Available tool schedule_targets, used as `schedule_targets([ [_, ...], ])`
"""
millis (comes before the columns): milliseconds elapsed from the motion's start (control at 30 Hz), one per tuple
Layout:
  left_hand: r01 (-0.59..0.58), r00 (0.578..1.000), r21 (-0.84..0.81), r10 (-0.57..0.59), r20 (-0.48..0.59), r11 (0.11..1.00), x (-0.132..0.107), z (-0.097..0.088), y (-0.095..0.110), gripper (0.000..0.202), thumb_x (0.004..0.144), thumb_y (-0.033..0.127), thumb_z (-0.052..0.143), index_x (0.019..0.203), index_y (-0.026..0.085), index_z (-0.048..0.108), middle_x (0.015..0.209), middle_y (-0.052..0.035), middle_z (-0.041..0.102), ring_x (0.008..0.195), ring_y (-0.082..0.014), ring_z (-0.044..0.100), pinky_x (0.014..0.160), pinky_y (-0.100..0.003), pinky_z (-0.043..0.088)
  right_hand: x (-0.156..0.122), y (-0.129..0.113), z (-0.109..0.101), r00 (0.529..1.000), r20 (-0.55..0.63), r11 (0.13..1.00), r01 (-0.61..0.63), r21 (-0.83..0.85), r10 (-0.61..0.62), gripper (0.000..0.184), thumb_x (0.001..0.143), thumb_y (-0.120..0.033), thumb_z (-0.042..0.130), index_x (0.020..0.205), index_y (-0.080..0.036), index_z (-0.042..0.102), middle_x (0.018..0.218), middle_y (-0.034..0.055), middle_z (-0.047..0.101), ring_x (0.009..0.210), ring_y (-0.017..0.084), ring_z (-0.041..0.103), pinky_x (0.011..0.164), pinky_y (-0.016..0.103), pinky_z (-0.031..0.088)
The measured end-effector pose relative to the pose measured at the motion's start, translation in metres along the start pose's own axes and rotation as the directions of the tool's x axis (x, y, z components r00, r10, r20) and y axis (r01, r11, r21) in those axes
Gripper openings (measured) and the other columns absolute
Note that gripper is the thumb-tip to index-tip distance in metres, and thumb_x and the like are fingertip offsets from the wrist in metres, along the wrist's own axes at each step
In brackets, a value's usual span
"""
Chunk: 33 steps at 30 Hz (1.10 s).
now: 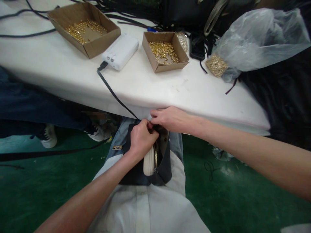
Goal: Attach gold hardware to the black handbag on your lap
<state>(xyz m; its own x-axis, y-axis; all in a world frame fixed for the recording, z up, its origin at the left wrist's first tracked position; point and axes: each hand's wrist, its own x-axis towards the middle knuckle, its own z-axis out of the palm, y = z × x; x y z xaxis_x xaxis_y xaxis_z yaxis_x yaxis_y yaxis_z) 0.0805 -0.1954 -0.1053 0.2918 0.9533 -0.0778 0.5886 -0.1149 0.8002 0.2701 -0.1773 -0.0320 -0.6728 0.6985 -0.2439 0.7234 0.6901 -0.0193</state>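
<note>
Here's the head camera, looking forward and steeply down from above, near enough that the left forearm (97, 191) fills the lower left of the frame and the right forearm (238, 144) spans the right side! Left hand (143, 137) and right hand (167, 118) sit mid-frame, white table (194, 85) up top, green floor (225, 197) below

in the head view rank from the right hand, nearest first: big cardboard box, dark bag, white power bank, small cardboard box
1. dark bag: on the lap, at the right hand
2. small cardboard box: straight ahead
3. white power bank: left of that box
4. big cardboard box: farther left
</note>
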Motion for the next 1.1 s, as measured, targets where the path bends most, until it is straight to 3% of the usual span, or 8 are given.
schedule_targets([
  [67,-0.002,1.0,-0.073,0.001,-0.014,0.997,0.001,-0.001,-0.007,0.028,0.076,0.018,0.075,0.077,0.026,0.048,0.069,0.0056,0.059,0.065,-0.0168,0.057,0.063,-0.03,0.035,0.0,0.004,0.002,0.995,-0.03,0.995,0.095,0.023,-0.094,0.027,0.101,-0.005,0.06,0.119,-0.02,0.075,0.127,0.0093,0.073,0.094,0.019,0.066,0.063,0.031,0.03],
  [133,-0.006,1.0,-0.133,0.003,-0.028,0.991,0.002,-0.002,-0.014,0.032,0.076,0.019,0.074,0.075,0.026,0.043,0.067,0.0076,0.052,0.063,-0.0141,0.05,0.062,-0.029,0.034,0.0,0.006,0.005,0.992,-0.059,0.991,0.114,0.072,-0.11,0.029,0.103,-0.007,0.061,0.125,-0.021,0.072,0.135,0.0085,0.072,0.097,0.018,0.068,0.064,0.03,0.033],
  [333,-0.012,1.0,-0.239,0.004,-0.03,0.971,0.005,-0.005,-0.028,0.036,0.07,0.021,0.073,0.071,0.025,0.038,0.064,0.0096,0.042,0.063,-0.0114,0.037,0.06,-0.029,0.028,0.016,0.003,0.004,0.993,0.046,0.991,0.106,0.078,-0.11,0.027,0.1,-0.002,0.056,0.11,-0.02,0.073,0.1,0.0034,0.077,0.079,0.017,0.066,0.059,0.032,0.024],
  [467,-0.001,0.999,-0.281,-0.009,-0.037,0.96,0.004,-0.009,-0.032,0.035,0.07,0.022,0.073,0.07,0.025,0.037,0.063,0.0095,0.041,0.063,-0.0112,0.036,0.059,-0.028,0.027,0.022,0.002,0.0,0.99,0.068,0.992,0.125,0.013,-0.125,0.031,0.101,-0.005,0.056,0.122,-0.023,0.071,0.105,0.0046,0.078,0.073,0.016,0.062,0.057,0.033,0.018],
  [633,0.001,0.999,-0.33,-0.012,-0.031,0.944,0.002,-0.009,-0.036,0.033,0.073,0.026,0.072,0.07,0.024,0.04,0.064,0.0089,0.044,0.063,-0.0113,0.039,0.06,-0.028,0.028,0.025,0.0,-0.002,0.993,0.075,0.995,0.084,0.053,-0.088,0.029,0.098,-0.006,0.059,0.122,-0.02,0.07,0.117,0.0075,0.079,0.08,0.018,0.067,0.061,0.033,0.025],
  [833,0.004,0.999,-0.358,-0.017,-0.033,0.934,0.0,-0.006,-0.034,0.035,0.073,0.027,0.072,0.07,0.025,0.037,0.063,0.0091,0.041,0.063,-0.0111,0.038,0.06,-0.028,0.027,0.029,-0.002,-0.005,0.991,0.132,0.997,0.027,0.068,-0.036,0.024,0.101,-0.008,0.06,0.119,-0.018,0.072,0.102,0.0087,0.082,0.077,0.02,0.07,0.062,0.033,0.025],
  [967,0.016,1.0,-0.379,-0.021,-0.009,0.925,0.005,-0.02,-0.031,0.035,0.068,0.025,0.071,0.068,0.025,0.036,0.063,0.0089,0.037,0.063,-0.0106,0.034,0.059,-0.028,0.022,0.034,-0.004,-0.007,0.99,0.134,0.994,-0.05,0.098,0.036,0.033,0.096,-0.008,0.063,0.126,-0.019,0.073,0.087,0.0075,0.081,0.07,0.021,0.068,0.06,0.032,0.025],
  [1100,0.03,0.995,-0.44,0.016,0.1,0.898,0.021,-0.051,-0.029,0.041,0.064,0.024,0.07,0.071,0.025,0.03,0.065,0.0093,0.032,0.064,-0.009,0.029,0.059,-0.027,0.017,0.038,-0.013,-0.024,0.989,0.077,0.975,-0.141,0.169,0.13,0.037,0.091,-0.013,0.064,0.127,-0.017,0.074,0.086,0.0084,0.081,0.073,0.022,0.069,0.062,0.03,0.034],
])
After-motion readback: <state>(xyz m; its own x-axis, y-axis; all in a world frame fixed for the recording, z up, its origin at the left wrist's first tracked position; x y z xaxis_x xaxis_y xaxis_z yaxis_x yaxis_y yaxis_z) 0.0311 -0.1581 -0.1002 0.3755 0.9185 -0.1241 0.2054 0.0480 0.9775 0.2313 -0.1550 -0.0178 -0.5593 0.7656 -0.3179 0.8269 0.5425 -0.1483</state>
